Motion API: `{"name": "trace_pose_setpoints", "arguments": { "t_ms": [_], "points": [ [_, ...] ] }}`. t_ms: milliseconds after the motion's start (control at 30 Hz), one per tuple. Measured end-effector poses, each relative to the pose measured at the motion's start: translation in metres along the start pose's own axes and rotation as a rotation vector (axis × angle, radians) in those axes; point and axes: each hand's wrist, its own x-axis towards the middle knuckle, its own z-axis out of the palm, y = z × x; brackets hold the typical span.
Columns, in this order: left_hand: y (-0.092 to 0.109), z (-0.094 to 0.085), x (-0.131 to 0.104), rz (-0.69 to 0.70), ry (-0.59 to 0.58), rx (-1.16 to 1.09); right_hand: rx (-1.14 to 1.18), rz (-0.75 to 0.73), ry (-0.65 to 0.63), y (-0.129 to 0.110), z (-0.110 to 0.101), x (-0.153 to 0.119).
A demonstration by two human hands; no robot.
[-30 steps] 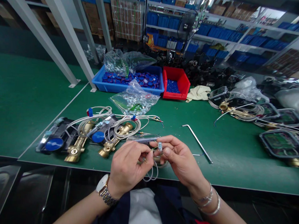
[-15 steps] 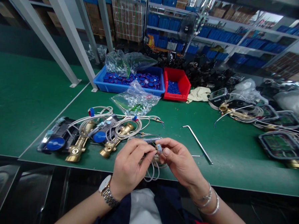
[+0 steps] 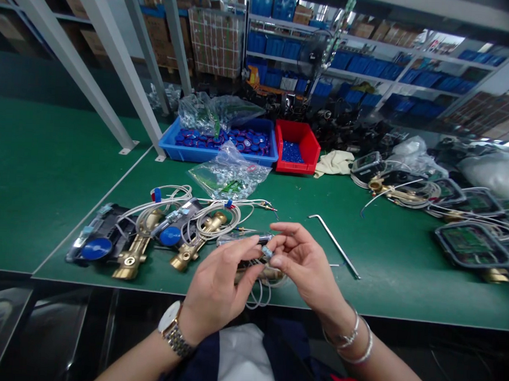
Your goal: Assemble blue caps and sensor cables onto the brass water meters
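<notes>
Between the thumb and fingers of my right hand (image 3: 301, 267) is a small light-blue plastic piece (image 3: 267, 252). My left hand (image 3: 221, 285) is beside it, thumb and forefinger apart, fingertips close to the piece; whether they touch it I cannot tell. Below both hands lies a brass-bodied meter (image 3: 271, 274) with a looped grey cable, mostly hidden by my fingers. To the left, two more meters with brass pipe bodies (image 3: 134, 252) and blue round caps (image 3: 170, 235) rest on the green bench, their grey cables (image 3: 219, 220) coiled on top.
An L-shaped hex key (image 3: 334, 246) lies right of my hands. Behind are a clear bag of small parts (image 3: 232, 178), a blue tray (image 3: 217, 154), a red bin (image 3: 297, 147) and a cream cloth (image 3: 335, 162). More meters (image 3: 473, 244) sit at the right.
My left thumb and fingers have spread apart and drawn back slightly from the small piece. My right hand still holds it, with its upper fingers raised a little.
</notes>
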Motion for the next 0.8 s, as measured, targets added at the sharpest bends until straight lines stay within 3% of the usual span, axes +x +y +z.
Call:
{"name": "trace_pose_setpoints", "arguments": {
  "t_ms": [433,567,700,800],
  "points": [
    [0.005,-0.009,0.008,-0.093,-0.011,-0.012,-0.053,0.003,-0.030,0.001,0.000,-0.002],
    [0.005,-0.011,0.008,-0.068,0.006,0.111,-0.073,-0.007,-0.024,0.004,0.006,-0.002],
    [0.005,-0.016,0.011,0.026,-0.060,0.322,-0.410,-0.102,0.031,0.005,0.011,-0.004],
    [0.006,-0.019,0.013,-0.003,-0.031,0.331,-0.731,-0.309,0.046,0.004,0.008,-0.006]
  ]
}}
